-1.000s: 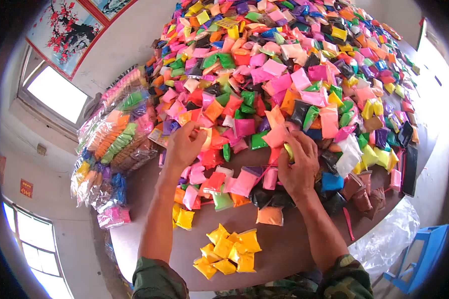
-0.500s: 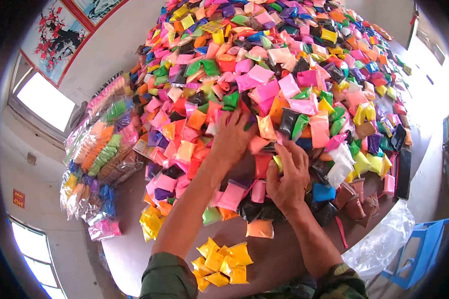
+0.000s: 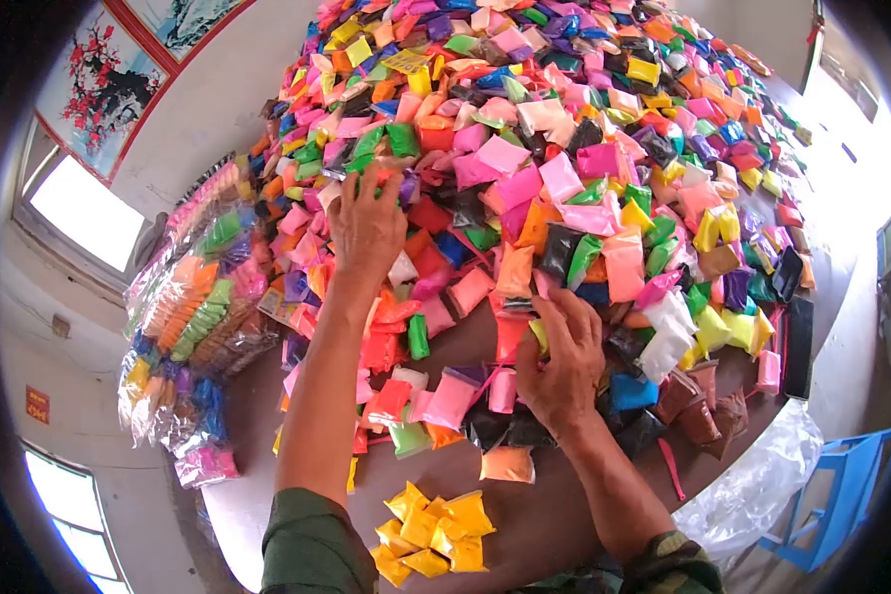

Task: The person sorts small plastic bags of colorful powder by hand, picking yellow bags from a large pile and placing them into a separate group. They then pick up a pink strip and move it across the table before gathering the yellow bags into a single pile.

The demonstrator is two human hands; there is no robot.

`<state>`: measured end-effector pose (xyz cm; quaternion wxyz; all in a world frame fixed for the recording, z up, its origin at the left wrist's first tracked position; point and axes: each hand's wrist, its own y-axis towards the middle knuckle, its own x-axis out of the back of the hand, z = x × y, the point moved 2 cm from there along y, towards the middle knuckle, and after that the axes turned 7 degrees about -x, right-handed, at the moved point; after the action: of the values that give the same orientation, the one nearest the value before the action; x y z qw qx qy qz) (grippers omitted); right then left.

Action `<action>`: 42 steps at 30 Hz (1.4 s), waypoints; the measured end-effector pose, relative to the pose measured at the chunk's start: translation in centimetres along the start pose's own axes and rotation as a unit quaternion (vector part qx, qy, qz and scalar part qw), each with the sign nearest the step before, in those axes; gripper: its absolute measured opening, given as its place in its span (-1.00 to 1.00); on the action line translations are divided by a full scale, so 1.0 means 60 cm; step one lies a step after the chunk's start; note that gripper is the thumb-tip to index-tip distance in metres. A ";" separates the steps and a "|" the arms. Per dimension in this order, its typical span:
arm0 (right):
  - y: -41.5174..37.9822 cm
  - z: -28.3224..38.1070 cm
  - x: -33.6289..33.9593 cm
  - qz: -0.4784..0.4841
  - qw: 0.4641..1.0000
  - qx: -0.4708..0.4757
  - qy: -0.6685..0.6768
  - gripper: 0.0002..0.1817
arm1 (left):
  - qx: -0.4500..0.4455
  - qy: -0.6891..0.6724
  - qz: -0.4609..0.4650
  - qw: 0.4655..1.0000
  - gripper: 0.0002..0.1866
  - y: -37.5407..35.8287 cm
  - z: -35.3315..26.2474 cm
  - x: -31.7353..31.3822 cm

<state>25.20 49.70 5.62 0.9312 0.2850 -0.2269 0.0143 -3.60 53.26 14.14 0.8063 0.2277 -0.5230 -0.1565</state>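
Left hand (image 3: 368, 226), right hand (image 3: 564, 371) — apart, at packets (image 3: 624, 269) (can't tell grip); 1 yellow cluster (image 3: 419, 528).

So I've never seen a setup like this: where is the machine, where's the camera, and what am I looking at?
There is no machine: these are a person's bare hands, seen by one camera worn on the head, looking forward and down. On the brown table lies a big heap of colored packets, with a small group of yellow packets nearest the person. Bundles in clear plastic stand at the picture's left edge of the heap. The left hand reaches onto the heap by some green packets; its grip can't be made out. The right hand seems to hold a small yellow-green packet by the thumb.
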 end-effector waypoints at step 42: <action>-0.001 0.000 -0.004 0.004 1.000 0.006 -0.007 -0.62 | 0.148 -0.290 0.065 0.943 -0.56 -0.094 0.091 0.106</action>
<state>25.02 49.68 5.49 0.9275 0.2902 -0.2349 0.0175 -6.10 44.24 17.93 0.5853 0.2551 -0.7650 -0.0837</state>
